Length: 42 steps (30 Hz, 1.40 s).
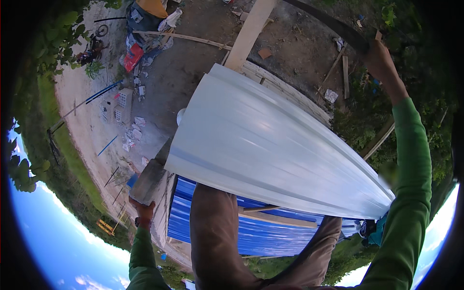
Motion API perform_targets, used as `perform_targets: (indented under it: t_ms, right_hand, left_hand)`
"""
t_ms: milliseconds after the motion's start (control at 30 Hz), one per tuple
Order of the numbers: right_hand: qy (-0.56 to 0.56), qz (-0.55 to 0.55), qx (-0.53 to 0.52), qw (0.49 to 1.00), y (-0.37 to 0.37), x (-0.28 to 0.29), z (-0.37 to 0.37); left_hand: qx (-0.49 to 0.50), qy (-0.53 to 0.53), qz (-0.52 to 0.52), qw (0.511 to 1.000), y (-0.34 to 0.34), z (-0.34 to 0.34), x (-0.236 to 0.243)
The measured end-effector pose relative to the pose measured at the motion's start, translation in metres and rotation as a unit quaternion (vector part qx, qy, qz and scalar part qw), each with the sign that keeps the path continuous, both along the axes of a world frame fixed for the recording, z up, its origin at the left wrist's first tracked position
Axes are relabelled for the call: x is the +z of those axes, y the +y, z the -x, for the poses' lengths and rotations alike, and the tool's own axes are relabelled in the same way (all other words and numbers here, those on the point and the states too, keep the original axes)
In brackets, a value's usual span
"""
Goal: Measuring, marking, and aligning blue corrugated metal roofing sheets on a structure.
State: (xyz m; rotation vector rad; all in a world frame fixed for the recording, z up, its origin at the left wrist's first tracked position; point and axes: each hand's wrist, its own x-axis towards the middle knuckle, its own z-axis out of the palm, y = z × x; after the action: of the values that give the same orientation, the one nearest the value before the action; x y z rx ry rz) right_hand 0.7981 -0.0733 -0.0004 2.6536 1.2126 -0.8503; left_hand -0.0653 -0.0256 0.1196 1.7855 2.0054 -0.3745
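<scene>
My right hand (382, 63), raised at the far right, is closed round the handle of what looks like a handsaw (333, 21); its long dark blade narrows toward the top edge. At the lower left, my left hand (142, 211) grips the end of a thick wooden beam (149, 182). That beam runs under the edge of a pale metal roofing sheet (270, 145), which lies in front of me across the frame. The saw blade is apart from the sheet and the beam. My thighs show below the sheet, one on each side of a blue corrugated surface (188, 212).
A wooden plank (251, 36) sticks out beyond the sheet's far edge. Far below lie the dirt ground, hollow blocks (123, 99), a red bag (133, 57) and a long thin board (183, 37). Wooden pieces (275, 220) rest on the blue surface. Bushes stand at the right.
</scene>
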Motion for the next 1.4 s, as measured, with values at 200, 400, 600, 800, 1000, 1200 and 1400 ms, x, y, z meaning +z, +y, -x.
perform_targets:
  t_ms: [200, 400, 600, 800, 1000, 1200, 1400]
  right_hand:
    - [0.035, 0.010, 0.074, 0.997, 0.050, -0.105, 0.057]
    - [-0.045, 0.061, -0.087, 0.993, -0.141, -0.015, 0.030]
    - [-0.003, 0.097, -0.188, 0.977, -0.210, 0.053, 0.089]
    - [0.103, 0.081, -0.247, 0.960, -0.184, 0.071, 0.182]
    - [0.093, 0.053, -0.343, 0.933, -0.246, 0.111, 0.209]
    - [0.124, 0.028, -0.405, 0.906, -0.260, 0.139, 0.237]
    - [0.472, -0.326, -0.577, 0.581, -0.164, 0.225, 0.251]
  left_hand:
    - [-0.010, 0.030, 0.002, 1.000, -0.002, 0.021, -0.001]
    - [0.014, -0.007, -0.021, 1.000, 0.005, 0.004, 0.013]
    - [-0.053, 0.036, -0.004, 0.998, 0.005, 0.008, -0.024]
    - [0.040, -0.024, -0.013, 0.999, 0.049, 0.031, -0.006]
    - [0.053, -0.022, -0.006, 0.998, 0.054, 0.024, -0.030]
    - [0.094, -0.061, -0.029, 0.993, 0.055, 0.011, -0.025]
    - [0.063, -0.034, -0.032, 0.997, 0.041, -0.023, -0.030]
